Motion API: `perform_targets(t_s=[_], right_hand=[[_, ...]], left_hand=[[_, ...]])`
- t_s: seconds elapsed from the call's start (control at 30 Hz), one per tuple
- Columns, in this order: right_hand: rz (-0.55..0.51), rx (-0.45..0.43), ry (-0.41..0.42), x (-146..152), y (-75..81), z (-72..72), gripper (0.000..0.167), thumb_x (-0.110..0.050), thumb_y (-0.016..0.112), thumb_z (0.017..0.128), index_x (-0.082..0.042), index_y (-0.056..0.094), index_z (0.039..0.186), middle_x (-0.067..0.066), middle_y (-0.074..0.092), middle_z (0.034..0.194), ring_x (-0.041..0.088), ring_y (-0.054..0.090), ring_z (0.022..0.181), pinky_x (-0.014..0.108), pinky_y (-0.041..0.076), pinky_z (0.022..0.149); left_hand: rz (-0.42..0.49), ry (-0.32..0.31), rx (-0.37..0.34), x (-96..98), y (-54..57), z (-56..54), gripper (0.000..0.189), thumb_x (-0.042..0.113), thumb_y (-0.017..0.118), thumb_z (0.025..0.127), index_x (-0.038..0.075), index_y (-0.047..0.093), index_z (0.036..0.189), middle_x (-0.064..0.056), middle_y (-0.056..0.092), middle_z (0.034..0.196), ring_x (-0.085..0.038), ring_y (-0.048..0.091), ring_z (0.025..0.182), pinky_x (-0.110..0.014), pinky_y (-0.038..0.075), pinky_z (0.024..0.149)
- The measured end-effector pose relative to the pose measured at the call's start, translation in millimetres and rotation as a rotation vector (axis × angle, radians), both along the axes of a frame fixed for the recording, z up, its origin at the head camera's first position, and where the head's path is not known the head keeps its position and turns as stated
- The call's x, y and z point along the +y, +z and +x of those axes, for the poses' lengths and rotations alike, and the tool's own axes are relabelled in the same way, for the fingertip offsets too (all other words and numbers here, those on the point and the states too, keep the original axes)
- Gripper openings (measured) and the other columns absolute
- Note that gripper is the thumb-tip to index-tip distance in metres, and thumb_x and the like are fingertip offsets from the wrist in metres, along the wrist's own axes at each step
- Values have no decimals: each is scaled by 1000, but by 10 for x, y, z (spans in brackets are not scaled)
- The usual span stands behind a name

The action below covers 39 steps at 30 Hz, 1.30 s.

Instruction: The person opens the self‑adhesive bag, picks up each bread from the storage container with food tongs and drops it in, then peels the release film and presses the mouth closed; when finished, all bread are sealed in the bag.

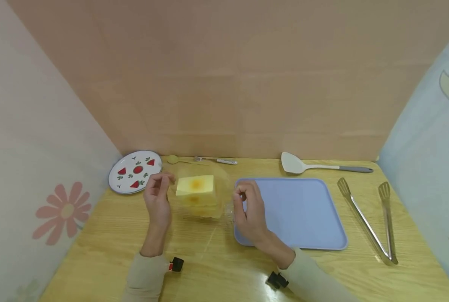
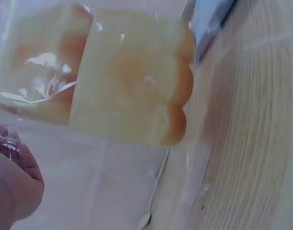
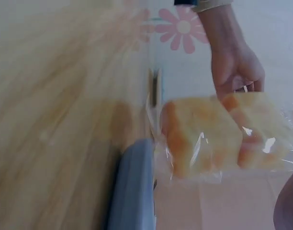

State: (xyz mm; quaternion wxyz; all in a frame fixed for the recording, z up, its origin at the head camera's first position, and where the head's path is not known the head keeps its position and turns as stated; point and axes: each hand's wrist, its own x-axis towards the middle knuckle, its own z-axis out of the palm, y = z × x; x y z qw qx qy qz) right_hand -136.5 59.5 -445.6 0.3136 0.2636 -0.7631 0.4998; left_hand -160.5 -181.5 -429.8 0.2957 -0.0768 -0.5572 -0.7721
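Note:
Two pieces of yellow bread (image 1: 195, 185) with browned patches lie inside a clear plastic bag (image 1: 224, 178), held up over the wooden table. On the left, my left hand (image 1: 159, 203) pinches one edge of the bag between thumb and fingers. My right hand (image 1: 251, 212) pinches the opposite edge, above the left side of a blue tray (image 1: 292, 214). From the left wrist, the bread (image 2: 132, 76) shows side by side under shiny film, with crinkled plastic at my fingers (image 2: 31, 160). In the right wrist view, the bagged bread (image 3: 201, 136) hangs between both hands.
An oval plate (image 1: 128, 178) with red fruit prints sits at the back left. Behind the bag lie a spoon (image 1: 173, 159) and a fork (image 1: 226, 161). A white spatula (image 1: 294, 164) lies behind the tray, and spread metal tongs (image 1: 368, 224) lie at the right.

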Motion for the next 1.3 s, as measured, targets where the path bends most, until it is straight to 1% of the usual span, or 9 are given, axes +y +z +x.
perform_targets(t_s=[0.23, 0.4, 0.5, 0.57, 0.63, 0.7, 0.8, 1.0, 1.3], right_hand=[[60, -142, -1, 34, 24, 51, 8, 1, 61, 108, -5, 59, 102, 9, 59, 101, 22, 55, 94, 37, 52, 74], [158, -313, 37, 37, 40, 62, 9, -1, 67, 107, -8, 64, 103, 4, 63, 104, 20, 61, 98, 37, 56, 77], [169, -368, 45, 26, 26, 58, 9, 0, 67, 107, -8, 64, 103, 3, 64, 103, 19, 61, 97, 36, 56, 78], [163, -379, 48, 20, 21, 55, 9, -1, 66, 108, -8, 64, 103, 3, 63, 103, 18, 60, 95, 34, 55, 77], [151, -379, 50, 16, 17, 57, 9, -1, 65, 109, -8, 63, 103, 2, 62, 102, 17, 58, 93, 32, 54, 77], [134, -371, 55, 13, 21, 64, 9, -1, 63, 109, -8, 62, 103, 2, 60, 102, 17, 56, 92, 33, 54, 76], [77, -325, 70, 11, 15, 62, 8, -2, 59, 110, -6, 60, 104, 2, 58, 100, 16, 54, 92, 32, 53, 79], [-67, -233, 134, 12, 5, 49, 10, -2, 54, 112, -5, 55, 102, 7, 62, 102, 18, 56, 93, 32, 53, 83], [-148, -369, 195, -2, 6, 69, 11, -1, 55, 109, -6, 57, 99, 13, 75, 107, 34, 70, 98, 30, 53, 85]], left_hand=[[16, 27, 16, -11, 5, 30, 17, -2, 57, 113, 3, 70, 104, 1, 73, 100, -13, 66, 95, -23, 57, 90], [-74, 37, 85, -29, 26, 57, 12, -2, 63, 110, -9, 69, 102, 2, 74, 99, -12, 68, 95, -22, 57, 90], [-136, 38, 170, -58, 52, 48, 25, 3, 69, 109, -19, 63, 99, 2, 75, 98, -12, 69, 93, -22, 57, 87], [-200, 67, 189, -85, 61, 38, 33, 7, 70, 110, -23, 60, 99, 6, 75, 98, -9, 69, 92, -21, 55, 85], [-187, 78, 190, -91, 70, 38, 38, 8, 70, 110, -25, 57, 100, 6, 75, 96, -9, 68, 89, -21, 55, 83], [-234, 123, 149, -80, 78, 52, 37, 10, 70, 111, -25, 58, 101, 10, 74, 95, -6, 66, 90, -20, 53, 84], [-179, 101, 136, -52, 83, 68, 33, 8, 64, 113, -22, 56, 102, 6, 74, 95, -8, 69, 88, -21, 57, 83], [-66, 94, 31, 15, 57, 87, 20, 11, 48, 119, 7, 59, 103, -1, 79, 92, -12, 76, 86, -26, 63, 84], [16, 199, -185, 184, -36, 74, 23, 18, 41, 122, 9, 53, 105, 2, 73, 83, -12, 70, 79, -23, 59, 80]])
